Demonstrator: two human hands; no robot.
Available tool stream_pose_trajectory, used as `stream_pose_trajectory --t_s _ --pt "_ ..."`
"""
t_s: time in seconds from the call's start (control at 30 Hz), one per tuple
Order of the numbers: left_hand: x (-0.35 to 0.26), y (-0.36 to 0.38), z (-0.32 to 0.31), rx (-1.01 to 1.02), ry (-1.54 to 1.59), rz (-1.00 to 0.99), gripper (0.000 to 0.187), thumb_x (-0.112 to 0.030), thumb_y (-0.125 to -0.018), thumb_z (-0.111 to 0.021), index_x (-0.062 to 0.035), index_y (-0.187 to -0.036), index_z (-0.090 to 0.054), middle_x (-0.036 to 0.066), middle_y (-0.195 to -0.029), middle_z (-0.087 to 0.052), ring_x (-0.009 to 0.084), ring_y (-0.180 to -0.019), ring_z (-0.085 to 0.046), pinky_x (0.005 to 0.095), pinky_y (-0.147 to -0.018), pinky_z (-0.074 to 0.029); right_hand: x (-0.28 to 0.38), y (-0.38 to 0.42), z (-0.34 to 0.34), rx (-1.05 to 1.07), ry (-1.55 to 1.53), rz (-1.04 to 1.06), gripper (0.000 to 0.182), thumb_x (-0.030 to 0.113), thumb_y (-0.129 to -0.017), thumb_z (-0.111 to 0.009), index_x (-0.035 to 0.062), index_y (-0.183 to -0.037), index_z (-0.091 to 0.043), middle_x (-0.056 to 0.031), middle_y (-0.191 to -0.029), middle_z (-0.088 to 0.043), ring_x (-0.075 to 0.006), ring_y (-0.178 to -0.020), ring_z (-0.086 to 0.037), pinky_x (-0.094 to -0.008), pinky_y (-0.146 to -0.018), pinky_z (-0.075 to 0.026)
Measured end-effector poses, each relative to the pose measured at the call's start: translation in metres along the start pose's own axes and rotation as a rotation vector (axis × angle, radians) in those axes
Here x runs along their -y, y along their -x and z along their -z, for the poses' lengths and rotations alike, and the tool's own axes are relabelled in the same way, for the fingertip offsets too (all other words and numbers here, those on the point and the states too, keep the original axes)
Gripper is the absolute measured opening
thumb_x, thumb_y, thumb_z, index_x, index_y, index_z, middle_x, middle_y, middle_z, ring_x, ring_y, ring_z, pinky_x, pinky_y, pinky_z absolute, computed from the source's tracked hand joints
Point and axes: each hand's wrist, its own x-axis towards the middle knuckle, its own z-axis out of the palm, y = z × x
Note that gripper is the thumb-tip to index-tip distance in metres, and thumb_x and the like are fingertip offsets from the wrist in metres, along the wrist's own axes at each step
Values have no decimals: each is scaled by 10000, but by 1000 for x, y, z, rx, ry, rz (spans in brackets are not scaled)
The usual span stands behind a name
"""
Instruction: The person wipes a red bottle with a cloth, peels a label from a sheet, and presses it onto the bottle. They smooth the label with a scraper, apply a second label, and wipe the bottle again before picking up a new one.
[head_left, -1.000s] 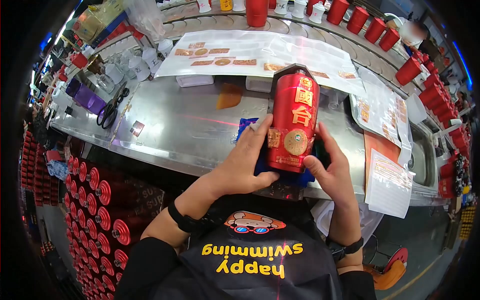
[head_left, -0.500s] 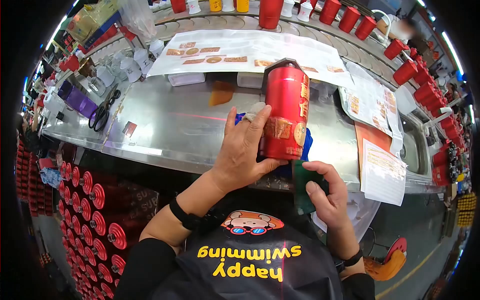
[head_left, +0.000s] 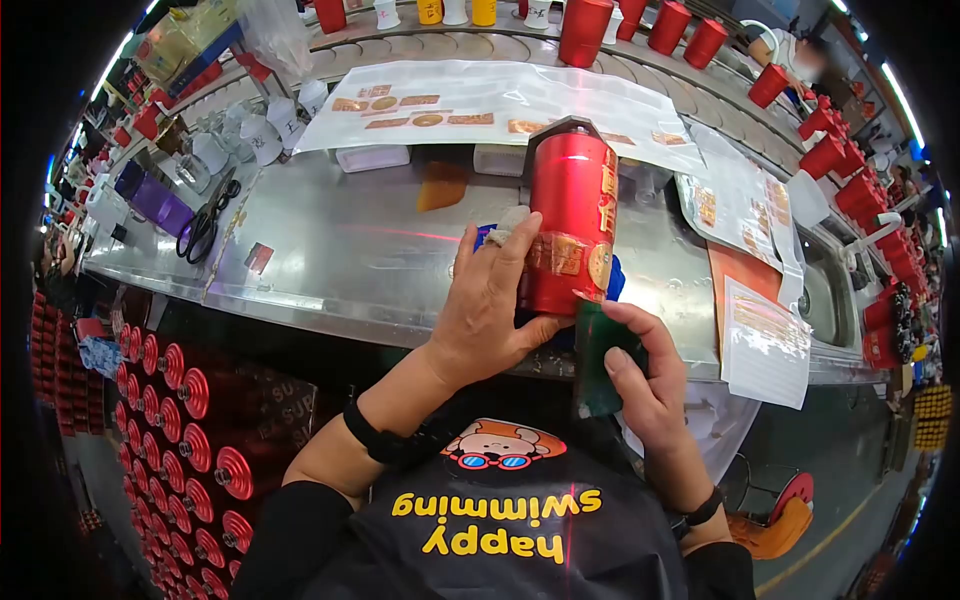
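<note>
A red cylinder (head_left: 572,200) with gold decals lies on its side on a blue cloth (head_left: 615,278) at the metal counter's front edge. My left hand (head_left: 485,300) rests against the cylinder's left side, its fingers spread and its thumb under the lower end; a greyish cloth (head_left: 510,222) shows by the fingertips. Between the thumb and fingers of my right hand (head_left: 650,375) is a dark green flat scraper (head_left: 597,360). The scraper's top edge meets the lower right end of the cylinder, beside the round gold decal.
Decal sheets (head_left: 460,105) lie behind the cylinder. Black scissors (head_left: 205,222) and a purple container (head_left: 155,200) are at the left. More decal sheets and a sink (head_left: 828,290) are at the right. Red cylinders (head_left: 585,32) line the conveyor; a person sits beyond it.
My right hand and the green scraper have moved slightly up and left, against the cylinder's end. Red cylinders on the conveyor have shifted right. My left hand has barely moved.
</note>
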Motion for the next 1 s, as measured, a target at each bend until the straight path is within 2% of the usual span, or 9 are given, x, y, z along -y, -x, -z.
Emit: stream_pose_trajectory --t_s 0.23,0.3,0.4,0.5,0.6,0.63,0.73,0.83,1.0 --pt "13 10 -10 -17 81 13 930 -453 -841 -727 -6 -1505 -253 235 -1321 -504 378 -1209 -511 598 -1139 -213 5 -4 15 -27 -162 12 371 -44 -945 -477 -28 -1311 -533 -122 -1189 -639 -165 -1022 -625 -294 -932 -476" --pt "13 13 -9 6 138 46 852 -431 -868 -710 -3 -1478 -297 237 -1398 -456 391 -1274 -464 582 -1148 -209 -4 -11 26 -59 96 192 373 -82 -939 -445 -38 -1297 -540 -175 -1306 -588 -186 -1077 -615 -292 -905 -495" --pt "16 17 -4 63 595 257 639 -312 -879 -704 -58 -1388 -412 234 -1490 -373 427 -1362 -362 557 -1161 -202 -6 -19 35 -18 324 280 386 -108 -945 -409 -28 -1297 -547 -215 -1423 -492 -243 -1214 -562 -318 -941 -504" --pt "10 -1 8 -94 176 -126 424 -165 -839 -694 -136 -1231 -533 211 -1466 -410 430 -1365 -349 535 -1167 -214 -14 -21 33 1 425 290 380 -117 -950 -395 -23 -1275 -570 -218 -1465 -452 -269 -1280 -530 -328 -959 -504" --pt "6 -14 16 -38 -4 -268 350 -91 -779 -697 -186 -1102 -603 201 -1449 -434 406 -1369 -352 538 -1170 -225 -19 -22 30 23 425 276 396 -135 -943 -392 -17 -1268 -585 -218 -1482 -432 -272 -1297 -518 -320 -945 -498" --pt "5 -15 15 -44 -2 -261 255 -82 -748 -711 -177 -971 -634 156 -1419 -484 366 -1375 -360 550 -1175 -233 -18 -22 30 31 444 276 401 -138 -940 -392 -15 -1268 -589 -217 -1484 -431 -271 -1299 -516 -318 -941 -497" --pt "8 -19 20 7 -92 -369 171 -109 -771 -714 -172 -918 -653 146 -1363 -534 375 -1365 -377 610 -1163 -238 -20 -23 30 48 472 282 425 -154 -922 -399 -4 -1265 -599 -218 -1481 -434 -274 -1300 -517 -315 -928 -495" --pt "10 -20 19 -27 -134 -400 167 -120 -735 -718 -158 -868 -625 87 -1312 -585 304 -1370 -385 573 -1176 -257 -24 -24 31 61 488 304 456 -173 -894 -407 8 -1263 -606 -220 -1474 -442 -281 -1297 -520 -314 -924 -495" --pt "10 -21 23 0 -169 -411 143 -116 -745 -707 -150 -854 -620 90 -1275 -607 299 -1349 -413 570 -1171 -272 -28 -26 33 64 508 321 492 -193 -847 -431 11 -1253 -619 -228 -1462 -451 -306 -1289 -527 -324 -930 -494"
